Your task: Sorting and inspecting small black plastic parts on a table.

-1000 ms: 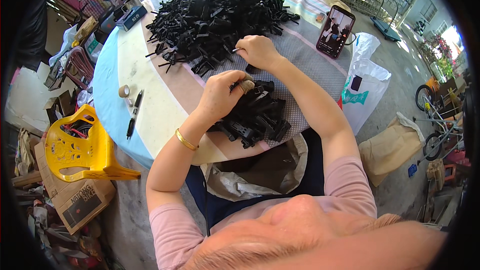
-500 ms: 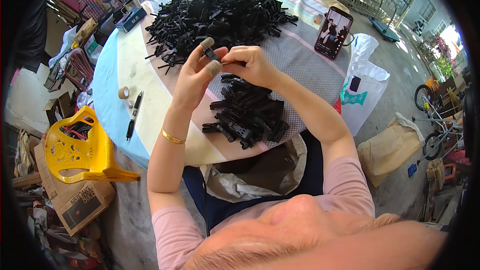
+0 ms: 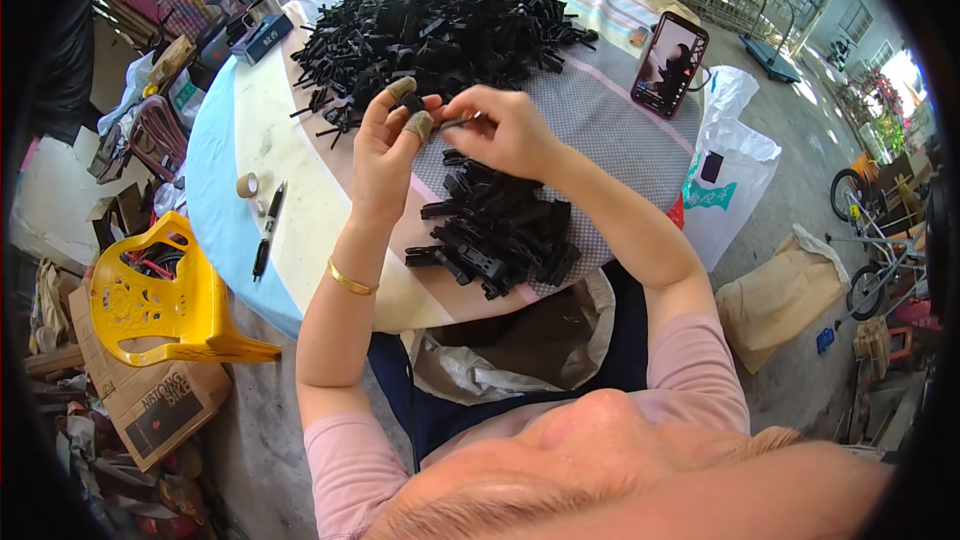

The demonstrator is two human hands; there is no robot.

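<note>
My left hand [image 3: 385,150], with tan wraps on thumb and a fingertip, pinches a small black plastic part [image 3: 411,102] above the table. Close beside it, my right hand [image 3: 510,135] is closed on a thin dark metal-looking tool [image 3: 458,122], whose tip points toward the part; its exact kind is too small to tell. Beyond both hands lies a large heap of black plastic parts [image 3: 430,35]. A smaller pile of similar black pieces [image 3: 500,225] sits nearer me, below my right hand.
The round table [image 3: 225,140] wears a patterned cloth. A tape roll [image 3: 247,185] and a pen [image 3: 268,230] lie at left; a phone [image 3: 668,65] stands upright at right. An open sack [image 3: 450,370] rests on my lap. A yellow chair [image 3: 150,290] and a white bag [image 3: 730,160] flank the table.
My right hand has shifted slightly and turned, so more of the thin tool shows. The left hand has tilted the black part, moving slightly left. The phone's picture differs.
</note>
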